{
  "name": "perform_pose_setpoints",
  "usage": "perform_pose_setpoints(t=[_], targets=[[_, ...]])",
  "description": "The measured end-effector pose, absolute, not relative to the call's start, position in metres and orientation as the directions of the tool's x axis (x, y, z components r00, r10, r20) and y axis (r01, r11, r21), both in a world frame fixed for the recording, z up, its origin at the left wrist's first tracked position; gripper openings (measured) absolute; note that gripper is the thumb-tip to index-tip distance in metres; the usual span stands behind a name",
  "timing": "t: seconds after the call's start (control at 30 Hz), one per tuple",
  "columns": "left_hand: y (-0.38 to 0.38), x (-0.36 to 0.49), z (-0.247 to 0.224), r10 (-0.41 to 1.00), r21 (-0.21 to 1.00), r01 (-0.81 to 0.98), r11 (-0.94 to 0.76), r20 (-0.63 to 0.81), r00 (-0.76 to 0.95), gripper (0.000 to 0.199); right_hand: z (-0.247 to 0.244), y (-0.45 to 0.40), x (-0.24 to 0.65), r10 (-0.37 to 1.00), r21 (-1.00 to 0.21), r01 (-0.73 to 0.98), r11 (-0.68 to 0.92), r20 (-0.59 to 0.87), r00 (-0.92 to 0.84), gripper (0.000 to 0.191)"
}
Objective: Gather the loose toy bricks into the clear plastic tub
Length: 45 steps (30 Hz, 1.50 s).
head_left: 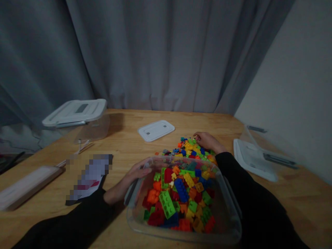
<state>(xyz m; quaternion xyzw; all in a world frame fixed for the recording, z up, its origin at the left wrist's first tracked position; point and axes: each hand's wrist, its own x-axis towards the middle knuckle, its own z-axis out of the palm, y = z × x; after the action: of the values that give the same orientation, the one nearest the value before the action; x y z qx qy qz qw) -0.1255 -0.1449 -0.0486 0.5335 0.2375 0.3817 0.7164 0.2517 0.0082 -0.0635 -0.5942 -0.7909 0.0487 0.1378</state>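
Left hand (pixel 137 171) grips clear plastic bin (pixel 228 221), long axis forward

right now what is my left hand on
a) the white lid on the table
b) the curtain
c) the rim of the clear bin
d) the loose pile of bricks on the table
c, the left hand rests at the left side of the clear plastic bin, with its fingers on the rim.
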Motion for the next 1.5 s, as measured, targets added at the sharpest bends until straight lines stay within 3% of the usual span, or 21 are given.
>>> perform_pose_setpoints(t=[0.5,1.3,1.5], targets=[[-0.147,-0.122,-0.041,0.801,0.935,-0.310,0.173,0.049,0.596,0.038,-0.047,-0.001,0.256,0.956,-0.251,0.925,0.285,0.150,-0.254,0.036],[-0.145,-0.124,-0.045,0.797,0.958,-0.262,0.113,0.070,0.600,0.044,-0.053,0.002,0.257,0.959,-0.267,0.922,0.280,0.105,-0.261,0.032],[-0.146,-0.122,-0.042,0.796,0.937,-0.318,0.144,0.081,0.600,0.036,-0.051,0.001,0.255,0.962,-0.263,0.926,0.271,0.091,-0.256,0.034]])
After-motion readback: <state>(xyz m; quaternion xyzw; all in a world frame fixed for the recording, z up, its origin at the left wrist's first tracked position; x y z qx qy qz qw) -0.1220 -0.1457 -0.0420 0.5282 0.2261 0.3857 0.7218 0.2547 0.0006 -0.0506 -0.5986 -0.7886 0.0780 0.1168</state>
